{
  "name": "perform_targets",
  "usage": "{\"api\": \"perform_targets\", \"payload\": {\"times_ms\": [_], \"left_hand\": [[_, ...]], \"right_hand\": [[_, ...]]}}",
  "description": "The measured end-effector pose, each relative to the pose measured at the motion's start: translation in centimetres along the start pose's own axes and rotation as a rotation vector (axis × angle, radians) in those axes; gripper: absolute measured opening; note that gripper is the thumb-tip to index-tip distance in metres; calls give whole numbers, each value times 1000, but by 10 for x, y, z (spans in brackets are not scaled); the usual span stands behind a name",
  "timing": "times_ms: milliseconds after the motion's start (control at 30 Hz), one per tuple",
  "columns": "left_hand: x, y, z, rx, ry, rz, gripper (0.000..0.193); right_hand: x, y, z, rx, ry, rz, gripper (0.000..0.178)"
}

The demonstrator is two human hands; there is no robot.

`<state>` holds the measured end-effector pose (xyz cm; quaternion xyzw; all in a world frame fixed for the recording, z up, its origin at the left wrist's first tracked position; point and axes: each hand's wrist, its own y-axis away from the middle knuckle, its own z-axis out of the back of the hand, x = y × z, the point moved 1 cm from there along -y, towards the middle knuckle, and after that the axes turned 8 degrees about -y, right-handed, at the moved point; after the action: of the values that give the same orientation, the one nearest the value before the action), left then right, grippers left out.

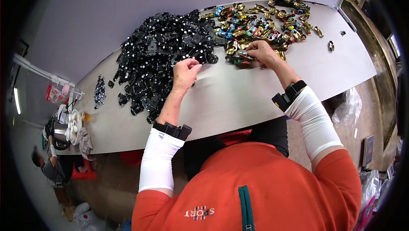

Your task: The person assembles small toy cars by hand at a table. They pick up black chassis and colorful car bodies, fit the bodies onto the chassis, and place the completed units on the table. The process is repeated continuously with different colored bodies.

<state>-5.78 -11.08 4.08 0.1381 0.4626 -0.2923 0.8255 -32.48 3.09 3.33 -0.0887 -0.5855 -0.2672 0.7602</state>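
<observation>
A large heap of black toy car chassis (pixel 151 45) with small white round ends covers the table's left half. At its right edge is my left hand (pixel 185 75), thumb and fingers pinched together; what they hold, if anything, is hidden. To the right, my right hand (pixel 263 54) has its fingertips closed on a green and red toy car body (pixel 242 58) at the near edge of another pile. That pile holds many shiny gold and coloured car bodies (pixel 268 24). Both hands are above the table, with bare table surface between them.
A small heap of shiny little parts (pixel 100 91) lies on the pale table (pixel 226 99) at far left. Loose gold pieces (pixel 331 46) sit far right. Beyond the left end are a metal kettle (pixel 61 134), a tray of white cups (pixel 75 126) and another person (pixel 53 169).
</observation>
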Motion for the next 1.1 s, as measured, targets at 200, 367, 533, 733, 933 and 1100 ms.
{"api": "perform_targets", "payload": {"times_ms": [200,367,533,733,933,1100], "left_hand": [[17,22,42,-300,-362,-99,8],[8,26,32,-331,-744,-306,19],[-8,41,20,-83,-1051,-213,41],[9,40,1,-157,-968,-487,26],[14,30,-9,-250,-620,-367,22],[13,19,-12,-184,-511,-322,25]], "right_hand": [[-12,-12,2,-285,501,340,25],[18,15,-35,-99,369,515,14],[19,37,-45,-19,649,492,21],[6,28,-39,-78,827,526,21],[27,18,-35,156,41,174,9],[24,14,-24,386,-284,-212,7]]}}
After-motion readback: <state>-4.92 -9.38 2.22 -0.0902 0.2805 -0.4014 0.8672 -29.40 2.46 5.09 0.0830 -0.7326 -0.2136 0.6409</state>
